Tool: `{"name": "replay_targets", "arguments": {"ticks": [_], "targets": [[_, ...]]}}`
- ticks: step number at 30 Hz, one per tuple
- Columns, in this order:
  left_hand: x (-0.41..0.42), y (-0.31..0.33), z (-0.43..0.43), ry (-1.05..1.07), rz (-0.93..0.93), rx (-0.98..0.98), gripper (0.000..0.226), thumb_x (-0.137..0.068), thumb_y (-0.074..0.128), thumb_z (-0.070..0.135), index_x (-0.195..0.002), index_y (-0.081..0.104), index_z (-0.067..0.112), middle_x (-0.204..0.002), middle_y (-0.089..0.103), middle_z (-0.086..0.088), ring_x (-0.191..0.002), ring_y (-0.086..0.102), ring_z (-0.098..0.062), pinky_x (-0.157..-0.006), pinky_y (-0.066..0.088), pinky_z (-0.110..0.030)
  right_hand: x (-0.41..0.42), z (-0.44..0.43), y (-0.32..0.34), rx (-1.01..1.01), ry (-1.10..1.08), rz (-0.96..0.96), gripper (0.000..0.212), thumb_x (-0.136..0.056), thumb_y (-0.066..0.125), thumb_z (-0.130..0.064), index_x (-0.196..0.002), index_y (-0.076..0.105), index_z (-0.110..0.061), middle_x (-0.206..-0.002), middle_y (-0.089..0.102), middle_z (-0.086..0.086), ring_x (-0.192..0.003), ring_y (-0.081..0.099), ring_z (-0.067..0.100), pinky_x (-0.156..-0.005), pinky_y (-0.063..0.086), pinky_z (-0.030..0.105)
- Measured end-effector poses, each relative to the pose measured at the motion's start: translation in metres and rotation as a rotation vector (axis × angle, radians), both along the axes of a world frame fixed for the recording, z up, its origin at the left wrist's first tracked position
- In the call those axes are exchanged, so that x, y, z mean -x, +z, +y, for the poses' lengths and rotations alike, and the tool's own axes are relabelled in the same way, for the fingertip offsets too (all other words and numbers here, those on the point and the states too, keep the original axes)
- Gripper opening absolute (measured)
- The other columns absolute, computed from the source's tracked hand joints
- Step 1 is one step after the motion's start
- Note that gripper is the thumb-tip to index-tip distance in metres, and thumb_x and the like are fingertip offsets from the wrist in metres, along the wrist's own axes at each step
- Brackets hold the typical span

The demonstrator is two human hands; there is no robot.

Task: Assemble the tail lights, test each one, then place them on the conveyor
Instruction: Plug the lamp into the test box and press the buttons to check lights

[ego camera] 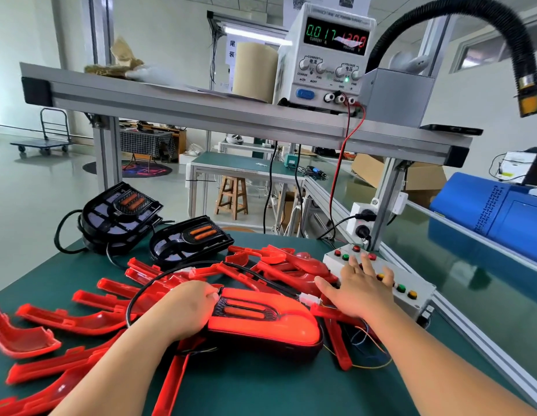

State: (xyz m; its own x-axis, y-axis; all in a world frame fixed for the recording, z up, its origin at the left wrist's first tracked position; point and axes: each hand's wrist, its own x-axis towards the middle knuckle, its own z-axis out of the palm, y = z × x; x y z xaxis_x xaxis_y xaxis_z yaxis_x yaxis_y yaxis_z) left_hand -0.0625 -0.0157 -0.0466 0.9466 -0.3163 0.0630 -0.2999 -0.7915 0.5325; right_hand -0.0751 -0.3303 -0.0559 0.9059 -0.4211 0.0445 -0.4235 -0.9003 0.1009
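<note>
An assembled tail light (pixel 270 322) glows red on the green table in front of me. My left hand (pixel 186 307) grips its left end, fingers curled over the edge. My right hand (pixel 360 289) lies flat with straight fingers on the grey switch box (pixel 411 298), fingertips among its red, green and yellow buttons. A black cable (pixel 147 289) loops from the light to a white connector (pixel 309 298) beside the box. Two black tail-light housings (pixel 189 241) (pixel 120 211) with orange inserts sit at the back left.
Several loose red lens covers (pixel 66 322) are scattered over the table. A power supply (pixel 327 58) with lit digits stands on the overhead shelf (pixel 201 106), with a red lead hanging down. The green conveyor (pixel 477 292) runs along the right, with a blue machine (pixel 495 211) beyond it.
</note>
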Motion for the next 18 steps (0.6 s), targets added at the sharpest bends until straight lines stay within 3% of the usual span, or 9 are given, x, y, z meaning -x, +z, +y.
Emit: {"name": "replay_targets", "arguments": {"ticks": [18], "targets": [[0.0019, 0.0024, 0.0001, -0.001, 0.016, -0.009, 0.034, -0.104, 0.037, 0.025, -0.118, 0.063, 0.009, -0.118, 0.064, -0.005, -0.110, 0.057, -0.020, -0.082, 0.037, -0.025, 0.0000, 0.0024, -0.0013, 0.013, -0.007, 0.020, 0.104, -0.079, 0.006, -0.086, -0.155, 0.015, -0.016, -0.164, -0.004, 0.000, -0.149, -0.017, 0.017, -0.113, -0.011, 0.057]]}}
